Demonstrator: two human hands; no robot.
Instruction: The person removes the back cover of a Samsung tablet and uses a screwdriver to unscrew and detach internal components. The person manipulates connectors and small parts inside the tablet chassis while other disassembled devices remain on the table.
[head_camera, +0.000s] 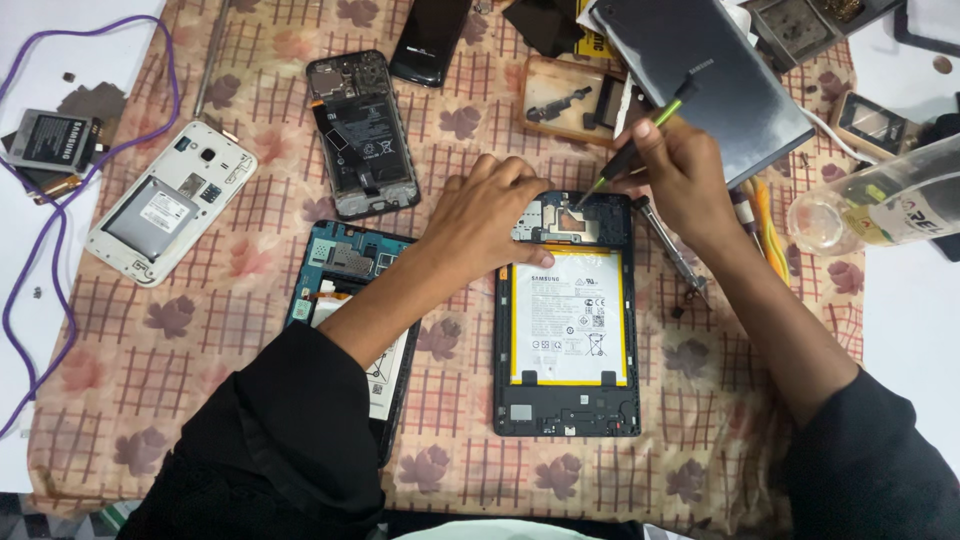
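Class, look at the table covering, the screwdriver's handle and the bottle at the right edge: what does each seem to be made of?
Table covering: woven cloth, matt, by its printed checks, leaves and soft wrinkles. Screwdriver in the right hand: handle probably plastic, black and green, slightly glossy. Bottle: clear plastic, likely, see-through and shiny.

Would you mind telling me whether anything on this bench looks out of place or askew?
Nothing stands out. The opened tablet lies square under the left hand, and the right hand holds a green-handled tool to its top.
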